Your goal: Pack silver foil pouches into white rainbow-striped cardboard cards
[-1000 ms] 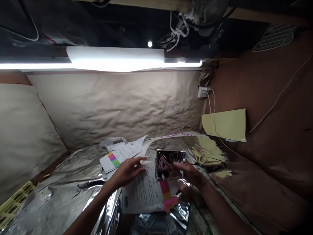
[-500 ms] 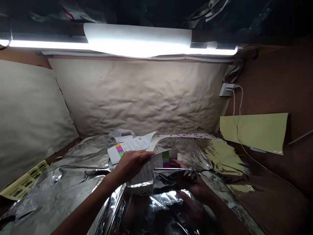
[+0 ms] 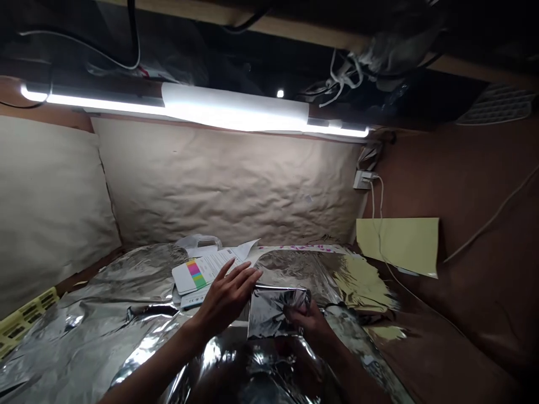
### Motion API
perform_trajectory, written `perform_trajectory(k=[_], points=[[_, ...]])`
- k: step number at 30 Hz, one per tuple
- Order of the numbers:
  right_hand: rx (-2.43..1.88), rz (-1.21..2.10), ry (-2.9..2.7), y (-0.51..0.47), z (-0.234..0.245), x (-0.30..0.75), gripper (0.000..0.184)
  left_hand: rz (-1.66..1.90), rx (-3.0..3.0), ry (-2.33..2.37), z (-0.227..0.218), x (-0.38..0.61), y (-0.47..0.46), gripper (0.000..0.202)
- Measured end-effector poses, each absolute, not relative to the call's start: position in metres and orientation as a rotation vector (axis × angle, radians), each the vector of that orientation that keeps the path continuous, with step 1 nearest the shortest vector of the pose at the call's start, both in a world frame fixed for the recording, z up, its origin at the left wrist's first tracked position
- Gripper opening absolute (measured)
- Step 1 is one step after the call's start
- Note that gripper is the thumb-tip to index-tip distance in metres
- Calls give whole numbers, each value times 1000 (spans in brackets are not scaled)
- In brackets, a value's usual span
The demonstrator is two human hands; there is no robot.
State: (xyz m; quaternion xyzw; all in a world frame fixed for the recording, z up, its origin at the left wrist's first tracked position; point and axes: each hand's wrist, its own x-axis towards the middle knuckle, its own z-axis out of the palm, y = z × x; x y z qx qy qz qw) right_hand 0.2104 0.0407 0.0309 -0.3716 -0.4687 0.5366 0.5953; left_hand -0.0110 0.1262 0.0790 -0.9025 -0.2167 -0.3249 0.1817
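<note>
plainly, the right hand [image 3: 312, 321] grasps a shiny silver packet [image 3: 272, 314] by its right side, over the foil-covered counter [image 3: 92, 342]. the left hand [image 3: 227, 297], fingers outstretched and unclenched, is at the packet's upper left corner; i cannot tell whether they touch. colour-striped papers [image 3: 196, 274] lie beyond, leftward.

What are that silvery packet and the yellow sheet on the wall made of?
Silvery packet: glossy, probably metallised plastic film, judging by its mirror-like reflections and creases, though foil is possible.
Yellow sheet: matt, likely paper or thin card, given its even, dull colour.
</note>
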Motion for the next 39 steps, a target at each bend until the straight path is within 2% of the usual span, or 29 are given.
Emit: perform_trajectory(k=[4,8,10,14,18,21,25,34,36,39], points=[[-760,1313,-842,39,38,218,23,-854,-2478,-720,75,-9,123,53],[-666,1424,-643,40,40,221,19,-598,-2586,-709,68,-9,122,112],[-643,1507,-603,41,38,218,20,-517,-2643,-690,64,-8,120,126],[-625,1621,-624,37,32,210,21,-456,-2735,-622,58,-2,112,124],[-629,1694,-637,34,34,213,18,-553,-2767,-681,56,3,107,124],[-657,1439,-613,38,43,225,19,-638,-2717,-789,59,0,113,123],[-736,949,-646,47,50,240,38,-695,-2592,-943,70,-12,130,123],[-1128,1176,-952,41,30,228,49,-552,-2599,-716,73,-12,126,111],[-1154,1141,-979,43,33,233,52,-546,-2601,-719,72,-11,123,111],[-1279,919,-1068,47,41,248,50,-565,-2583,-806,72,-11,123,115]])
